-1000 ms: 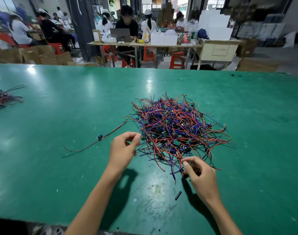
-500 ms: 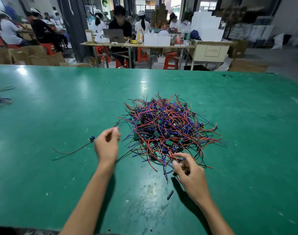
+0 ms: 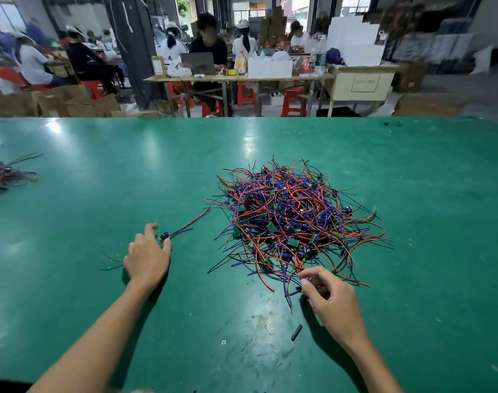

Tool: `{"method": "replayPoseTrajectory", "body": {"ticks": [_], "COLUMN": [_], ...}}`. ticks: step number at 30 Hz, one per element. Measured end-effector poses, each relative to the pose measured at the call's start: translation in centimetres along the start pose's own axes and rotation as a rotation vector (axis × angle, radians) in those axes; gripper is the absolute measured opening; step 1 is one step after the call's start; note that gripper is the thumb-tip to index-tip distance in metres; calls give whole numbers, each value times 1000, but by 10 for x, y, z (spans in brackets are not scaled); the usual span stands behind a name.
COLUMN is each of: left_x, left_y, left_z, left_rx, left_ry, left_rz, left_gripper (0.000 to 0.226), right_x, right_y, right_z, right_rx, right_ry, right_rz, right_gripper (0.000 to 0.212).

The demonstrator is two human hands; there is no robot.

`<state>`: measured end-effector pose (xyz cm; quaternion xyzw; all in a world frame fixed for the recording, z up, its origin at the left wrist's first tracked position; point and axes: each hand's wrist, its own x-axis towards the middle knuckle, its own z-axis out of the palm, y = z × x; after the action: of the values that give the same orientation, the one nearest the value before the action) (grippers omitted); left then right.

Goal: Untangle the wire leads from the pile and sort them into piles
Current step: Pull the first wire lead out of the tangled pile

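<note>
Head view: left hand (image 3: 147,258) rests palm-down on green table (image 3: 72,222), fingers spread and relaxed over freed lead (image 3: 180,231), touching its small component, gripping nothing. Right hand (image 3: 331,299) at near edge of tangled pile (image 3: 296,219), fingertips pinching red-and-blue strands. Sorted bundle (image 3: 7,177) far left, well apart. Advice: hold pile down with left, draw one lead out slowly along its length, stop if neighbours lift. Loose black piece (image 3: 296,332) near right wrist.
</note>
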<state>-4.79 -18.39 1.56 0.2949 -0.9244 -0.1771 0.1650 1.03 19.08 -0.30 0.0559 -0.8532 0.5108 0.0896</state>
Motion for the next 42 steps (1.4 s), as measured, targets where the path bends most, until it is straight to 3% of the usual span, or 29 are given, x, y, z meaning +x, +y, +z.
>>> {"method": "replayPoseTrajectory", "body": {"ticks": [4,9,11,13,16,18,21,25,28,32,35,42], "left_x": [19,16,3,-20,-65,-89,-106,-109,-113,-120,-124,-129], "left_y": [-14,-18,0,27,69,87,93,84,79,80,82,82], "left_z": [-8,-16,-19,-16,3,22,37,32,23,15,13,8], "left_rx": [27,4,-105,-206,-206,-80,-26,-317,-466,-520,-559,-735], "left_ry": [-21,-16,60,69,-137,-175,-114,-141,-81,-64,-75,108], "left_rz": [-72,-163,-76,119,413,478,430,380,317,340,399,428], "left_gripper": [26,36,36,24,28,35,28,19,19,17,15,24], "right_x": [-1,-1,-2,-3,-4,-5,-6,-8,-8,-9,-9,-12], "right_y": [0,-5,-9,-12,-13,-12,-11,-14,-16,-21,-20,-16], "right_z": [-1,-2,-2,-1,3,4,2,-1,-3,0,6,4], "right_rx": [-12,-40,-78,-185,-326,-378,-390,-307,-395,-444,-525,-527], "right_ry": [4,22,54,98,159,215,287,346,375,167,67,243], "right_rz": [-8,-12,-33,-70,-59,-18,8,11,-43,-240,-288,-332], "right_gripper": [15,21,18,20,27,22,16,16,19,24,16,6]}}
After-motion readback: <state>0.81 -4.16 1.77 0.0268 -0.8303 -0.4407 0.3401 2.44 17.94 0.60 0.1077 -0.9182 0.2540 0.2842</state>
